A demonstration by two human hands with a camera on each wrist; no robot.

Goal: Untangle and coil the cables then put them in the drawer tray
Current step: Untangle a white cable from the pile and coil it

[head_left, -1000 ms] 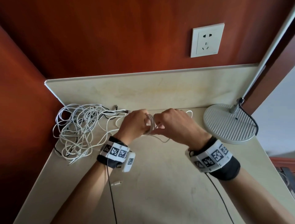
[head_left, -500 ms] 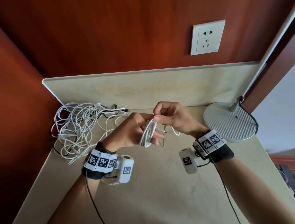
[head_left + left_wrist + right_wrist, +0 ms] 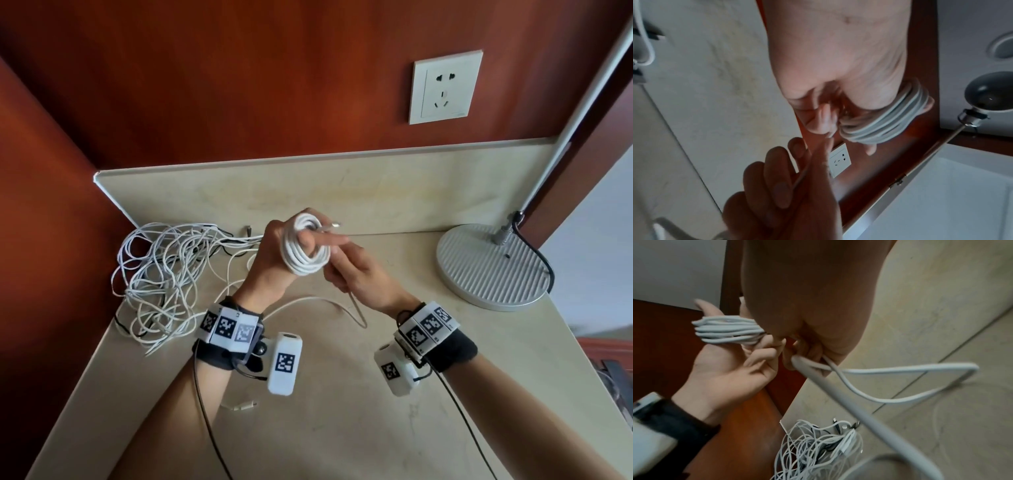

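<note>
A white cable coil (image 3: 303,262) is wound in several loops round the fingers of my left hand (image 3: 270,265), raised above the beige counter (image 3: 342,428). A plug end sticks out at the coil's top. Just right of it, my right hand (image 3: 356,277) pinches the same cable's loose strand (image 3: 356,310), which loops down toward the counter. The wrist views show the coil (image 3: 879,128) (image 3: 725,331) round the fingers and the strand (image 3: 900,369) leaving my right fingertips. A tangle of white and black cables (image 3: 164,274) lies at the back left corner. No drawer tray shows.
A round grey lamp base (image 3: 493,263) with its pole and black cord stands at the back right. A wall socket (image 3: 445,87) sits on the red-brown wall. A small white connector end (image 3: 243,406) lies under my left forearm. Walls close the counter's left and back.
Both hands have lifted. The left hand turned so the coil faces the camera. The right hand dropped from above the coil to its lower right, still holding the strand.
</note>
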